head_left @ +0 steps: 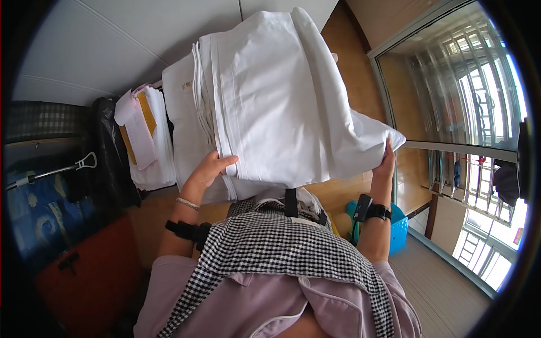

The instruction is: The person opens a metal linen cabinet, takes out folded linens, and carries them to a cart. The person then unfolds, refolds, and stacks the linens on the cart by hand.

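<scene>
A large folded white cloth [270,96] lies in front of me, with several layers showing along its left side. My left hand [213,168] is at its near left edge, the thumb on top of the layers and the other fingers mostly hidden. My right hand [386,160] grips the near right corner of the cloth, which rises to a point above the fingers. Under and left of the big cloth is another white folded fabric [183,112] with a small yellowish mark.
Left of the cloth sit folded white items with a pink piece [138,132] on top, and a black plastic bag [107,152]. A red-brown surface [93,276] is at lower left. A blue basket [399,228] stands by my right forearm, near the glass door [451,84].
</scene>
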`<state>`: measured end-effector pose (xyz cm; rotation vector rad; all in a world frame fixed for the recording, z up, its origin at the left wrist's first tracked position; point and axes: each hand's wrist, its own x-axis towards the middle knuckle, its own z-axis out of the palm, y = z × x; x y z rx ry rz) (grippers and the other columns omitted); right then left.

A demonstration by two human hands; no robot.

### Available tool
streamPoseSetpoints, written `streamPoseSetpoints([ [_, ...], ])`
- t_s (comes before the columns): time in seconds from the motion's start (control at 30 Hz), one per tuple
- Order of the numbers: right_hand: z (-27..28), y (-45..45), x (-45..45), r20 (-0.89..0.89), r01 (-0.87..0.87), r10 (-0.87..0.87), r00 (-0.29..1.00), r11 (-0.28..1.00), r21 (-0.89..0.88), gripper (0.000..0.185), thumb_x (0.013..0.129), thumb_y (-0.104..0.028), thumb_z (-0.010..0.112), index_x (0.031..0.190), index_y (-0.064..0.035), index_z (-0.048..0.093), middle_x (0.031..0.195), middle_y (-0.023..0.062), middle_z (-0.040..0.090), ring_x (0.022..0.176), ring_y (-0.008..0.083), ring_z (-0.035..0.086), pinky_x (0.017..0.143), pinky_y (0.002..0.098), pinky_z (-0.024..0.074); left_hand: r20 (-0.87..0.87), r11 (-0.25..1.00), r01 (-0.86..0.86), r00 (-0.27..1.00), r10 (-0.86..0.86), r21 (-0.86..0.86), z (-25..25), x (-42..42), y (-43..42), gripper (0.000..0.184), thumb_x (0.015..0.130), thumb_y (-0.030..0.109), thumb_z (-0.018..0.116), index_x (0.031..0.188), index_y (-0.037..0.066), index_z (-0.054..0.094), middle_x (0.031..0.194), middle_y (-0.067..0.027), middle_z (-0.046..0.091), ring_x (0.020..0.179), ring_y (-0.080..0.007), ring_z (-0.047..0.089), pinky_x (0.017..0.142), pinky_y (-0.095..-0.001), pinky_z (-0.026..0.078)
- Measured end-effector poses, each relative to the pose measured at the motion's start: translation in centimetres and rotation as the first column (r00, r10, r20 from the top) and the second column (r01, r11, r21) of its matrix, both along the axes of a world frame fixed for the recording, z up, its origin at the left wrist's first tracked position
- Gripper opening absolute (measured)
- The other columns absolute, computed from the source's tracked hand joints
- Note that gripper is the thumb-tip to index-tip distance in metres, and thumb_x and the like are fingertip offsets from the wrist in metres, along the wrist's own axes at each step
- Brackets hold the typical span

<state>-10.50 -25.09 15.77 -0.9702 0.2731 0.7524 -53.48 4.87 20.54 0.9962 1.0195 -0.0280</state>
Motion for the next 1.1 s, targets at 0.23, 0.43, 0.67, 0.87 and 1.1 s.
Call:
streamPoseSetpoints([
  [0.23,1.6,0.2,-0.6,0.066,-0.016,0.012,0.998,0.998,0.065,0.043,0.099,-0.031,0.049,0.13,-0.0015,0.049,0.126,0.014,0.059,0.115,0.0292,0.056,0.1,0.0444,0.0455,0.034,0.99,-0.095,0.994,0.099,-0.108,-1.7,-2.5,-3.4,0.043,0.087,0.022,0.069,0.118,-0.005,0.056,0.105,-0.0087,0.065,0.097,-0.0155,0.061,0.084,-0.0297,0.051],
  [0.43,4.2,0.6,-1.3,0.114,0.011,-0.022,0.993,0.996,0.093,0.043,0.099,-0.031,0.049,0.13,-0.001,0.048,0.126,0.0138,0.058,0.115,0.0285,0.056,0.1,0.0445,0.045,-0.03,0.952,0.174,0.985,-0.172,0.254,-1.8,-2.7,-4.4,0.041,0.087,0.026,0.068,0.11,-0.007,0.059,0.089,-0.0067,0.065,0.081,-0.0152,0.065,0.072,-0.0262,0.051],
  [0.67,12.9,4.1,-5.4,0.305,-0.118,0.03,0.952,0.954,0.275,0.038,0.098,-0.02,0.05,0.13,-0.0008,0.047,0.123,0.0133,0.058,0.119,0.0307,0.052,0.1,0.049,0.0433,-0.176,0.98,0.157,0.975,-0.135,0.123,-2.2,-2.1,-4.9,0.043,0.087,0.023,0.062,0.11,-0.012,0.054,0.087,-0.0109,0.059,0.058,-0.0157,0.058,0.051,-0.0288,0.052],
  [0.87,18.5,10.6,-18.2,0.493,-0.78,0.861,-0.121,0.225,-0.584,0.032,0.074,0.009,0.052,0.097,-0.0048,0.069,0.106,0.0134,0.067,0.109,0.0267,0.059,0.095,0.0348,0.0459,-0.188,0.993,0.067,0.981,-0.049,0.093,-3.1,-2.4,-5.0,0.037,0.087,0.017,0.059,0.113,-0.008,0.053,0.092,-0.0092,0.058,0.071,-0.015,0.059,0.053,-0.0293,0.056],
  [1.1,5.0,11.9,-24.7,0.363,-0.437,0.804,-0.472,0.144,-0.888,0.046,0.074,-0.002,0.057,0.12,-0.0052,0.061,0.122,0.0155,0.061,0.114,0.0318,0.055,0.1,0.0375,0.0427,-0.077,0.769,-0.142,0.968,0.241,0.623,0.2,-1.3,-0.4,0.036,0.093,0.026,0.059,0.115,-0.002,0.055,0.105,-0.0107,0.065,0.096,-0.0154,0.063,0.064,-0.0274,0.054],
])
